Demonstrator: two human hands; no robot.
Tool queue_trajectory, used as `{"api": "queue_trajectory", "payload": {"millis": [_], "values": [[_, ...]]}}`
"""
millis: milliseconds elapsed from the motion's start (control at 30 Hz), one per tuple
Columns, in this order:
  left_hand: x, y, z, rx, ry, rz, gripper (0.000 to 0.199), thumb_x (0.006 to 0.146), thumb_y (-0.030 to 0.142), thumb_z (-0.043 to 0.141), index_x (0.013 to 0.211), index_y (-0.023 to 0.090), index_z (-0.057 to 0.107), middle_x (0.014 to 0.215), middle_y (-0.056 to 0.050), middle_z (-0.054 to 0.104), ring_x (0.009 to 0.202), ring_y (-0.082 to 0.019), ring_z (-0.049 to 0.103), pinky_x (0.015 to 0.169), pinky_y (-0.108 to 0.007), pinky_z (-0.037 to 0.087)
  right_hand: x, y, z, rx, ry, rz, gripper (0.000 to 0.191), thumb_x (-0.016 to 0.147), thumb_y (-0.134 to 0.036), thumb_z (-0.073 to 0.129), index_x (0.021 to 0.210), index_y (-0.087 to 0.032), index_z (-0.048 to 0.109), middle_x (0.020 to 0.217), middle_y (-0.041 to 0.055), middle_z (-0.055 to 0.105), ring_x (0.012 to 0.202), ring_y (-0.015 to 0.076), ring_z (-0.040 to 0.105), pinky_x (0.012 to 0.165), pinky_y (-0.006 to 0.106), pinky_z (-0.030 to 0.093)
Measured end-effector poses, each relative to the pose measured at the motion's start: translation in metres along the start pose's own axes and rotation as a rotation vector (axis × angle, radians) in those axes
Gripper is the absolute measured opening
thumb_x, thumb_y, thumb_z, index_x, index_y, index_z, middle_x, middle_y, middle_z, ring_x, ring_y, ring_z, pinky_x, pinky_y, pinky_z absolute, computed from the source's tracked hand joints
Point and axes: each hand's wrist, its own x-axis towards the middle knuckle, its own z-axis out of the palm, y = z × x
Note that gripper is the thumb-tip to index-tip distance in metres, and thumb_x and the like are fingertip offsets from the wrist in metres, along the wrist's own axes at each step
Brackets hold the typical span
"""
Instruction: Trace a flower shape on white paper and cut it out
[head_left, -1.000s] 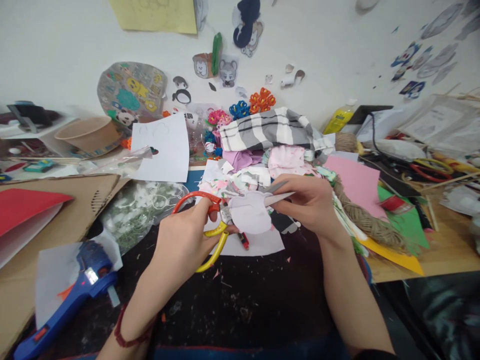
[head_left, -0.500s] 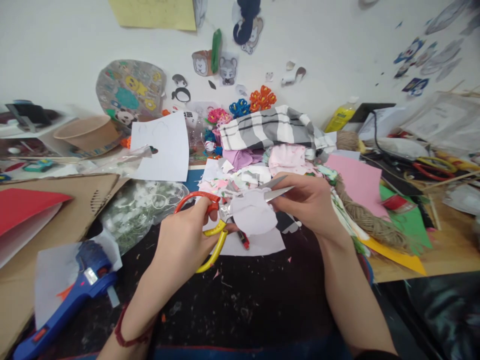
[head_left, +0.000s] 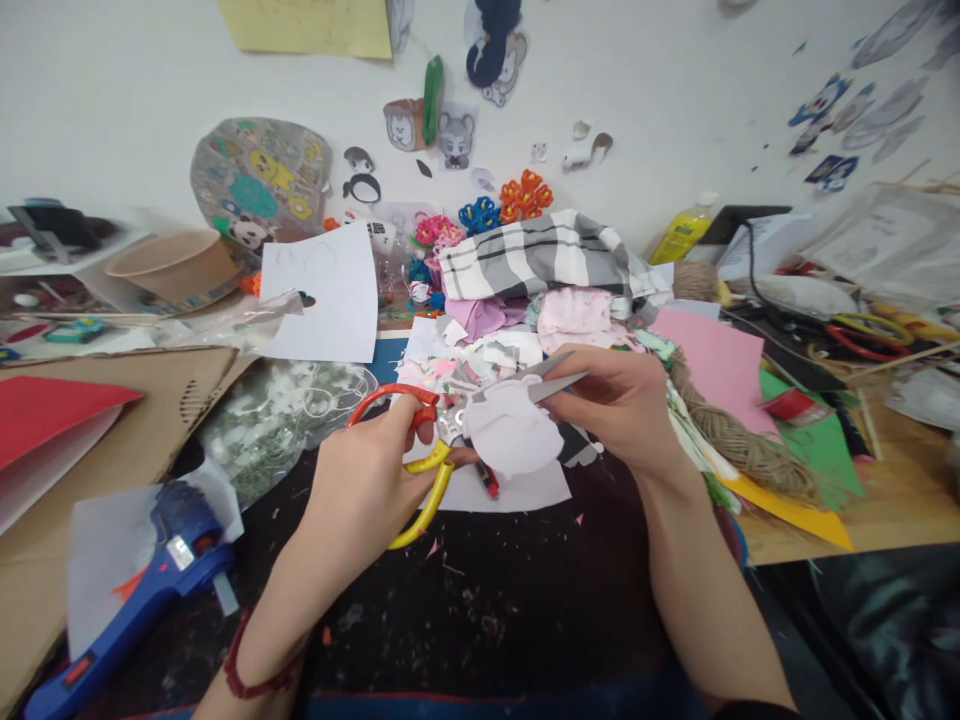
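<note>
My left hand (head_left: 375, 460) is closed around the scissors (head_left: 433, 510), which have one red and one yellow handle loop. Their metal blades point right and stand apart, with a white paper cutout (head_left: 514, 432) between and below them. The cutout has a rounded, lobed outline. My right hand (head_left: 611, 400) pinches its right side near the blade tips; the fingertips are partly hidden. Under the cutout lie a white sheet (head_left: 536, 492) and a small red-and-black tool (head_left: 489, 482), mostly covered.
A blue glue gun (head_left: 161, 590) lies at the left on paper. Behind my hands are paper scraps (head_left: 427, 372) and a checked cloth (head_left: 525, 255). A bag of white-and-green trimmings (head_left: 281, 420) sits left. Twine (head_left: 742, 440) and coloured paper (head_left: 712, 365) lie right.
The paper cutout has shifted slightly to the right and turned a little between the blades. Both hands stay in almost the same place.
</note>
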Motion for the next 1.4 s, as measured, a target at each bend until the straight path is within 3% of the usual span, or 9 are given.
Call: {"api": "queue_trajectory", "payload": {"millis": [267, 667, 1100, 1400], "values": [[-0.0004, 0.0006, -0.0009, -0.012, -0.006, 0.001, 0.034, 0.09, 0.055, 0.052, 0.079, 0.024, 0.044, 0.062, 0.002, 0.062, 0.059, -0.021, 0.068, 0.053, -0.025, 0.039, 0.0004, -0.0004, -0.0009, -0.021, 0.015, -0.034, 0.024, 0.08, -0.003, 0.075, 0.086, -0.025, 0.08, 0.08, -0.0021, 0.076, 0.075, 0.0114, 0.069, 0.068, 0.025, 0.055], [-0.0012, -0.0018, 0.0001, 0.032, 0.021, 0.059, 0.032, 0.091, 0.053, 0.054, 0.081, 0.023, 0.048, 0.061, 0.003, 0.061, 0.049, -0.015, 0.054, 0.051, -0.024, 0.034, 0.0, -0.0009, -0.0007, -0.033, 0.02, -0.051, 0.024, 0.08, -0.002, 0.075, 0.086, -0.024, 0.08, 0.079, -0.0021, 0.075, 0.074, 0.0102, 0.067, 0.067, 0.024, 0.054], [-0.0011, 0.0023, -0.0012, -0.03, -0.012, -0.041, 0.034, 0.088, 0.054, 0.056, 0.077, 0.022, 0.049, 0.057, 0.005, 0.054, 0.047, -0.012, 0.045, 0.051, -0.023, 0.032, -0.0007, 0.0022, 0.0084, -0.057, 0.111, -0.102, 0.019, 0.081, -0.009, 0.076, 0.083, -0.027, 0.08, 0.08, 0.0002, 0.077, 0.074, 0.0154, 0.068, 0.071, 0.033, 0.057], [0.0006, 0.0014, -0.0035, -0.09, -0.092, -0.088, 0.035, 0.087, 0.055, 0.056, 0.077, 0.022, 0.049, 0.065, 0.002, 0.061, 0.053, -0.015, 0.058, 0.055, -0.025, 0.035, 0.0, 0.0041, 0.0053, 0.006, 0.11, -0.035, 0.021, 0.08, -0.007, 0.076, 0.088, -0.027, 0.08, 0.082, 0.0001, 0.075, 0.077, 0.0152, 0.068, 0.071, 0.032, 0.057]]}}
